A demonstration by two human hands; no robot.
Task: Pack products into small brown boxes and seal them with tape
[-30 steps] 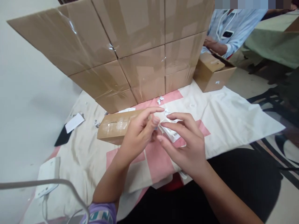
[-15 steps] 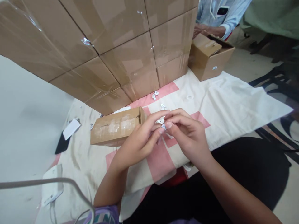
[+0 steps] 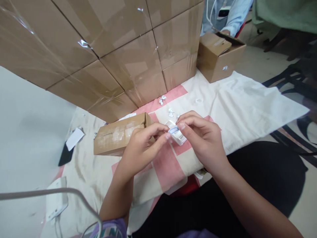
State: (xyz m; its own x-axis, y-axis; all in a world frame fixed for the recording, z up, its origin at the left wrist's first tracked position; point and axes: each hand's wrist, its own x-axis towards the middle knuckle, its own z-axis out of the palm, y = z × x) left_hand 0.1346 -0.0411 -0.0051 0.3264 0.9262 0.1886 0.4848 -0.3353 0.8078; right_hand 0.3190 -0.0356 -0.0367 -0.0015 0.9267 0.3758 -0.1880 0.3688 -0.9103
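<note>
My left hand [image 3: 141,150] and my right hand [image 3: 201,140] meet over a pink and cream cloth [image 3: 242,109]. Both pinch a small white packet [image 3: 176,135] with a blue mark, held between the fingertips just above the cloth. The left fingers close on its left end, the right thumb and fingers on its top and right side. A small brown carton [image 3: 116,135] lies on its side just left of my hands, its open end toward them. Several torn white scraps [image 3: 166,105] lie on the cloth beyond the packet.
A wall of taped cardboard cartons [image 3: 119,53] stands behind. An open carton [image 3: 219,56] sits at the back right, with another person's sleeve [image 3: 230,16] above it. A white slip [image 3: 74,138] and dark card lie left. A white charger [image 3: 56,200] and cable are at the lower left.
My hands have drawn together onto the white packet and lifted it off the cloth. The view has tilted down and shifted slightly.
</note>
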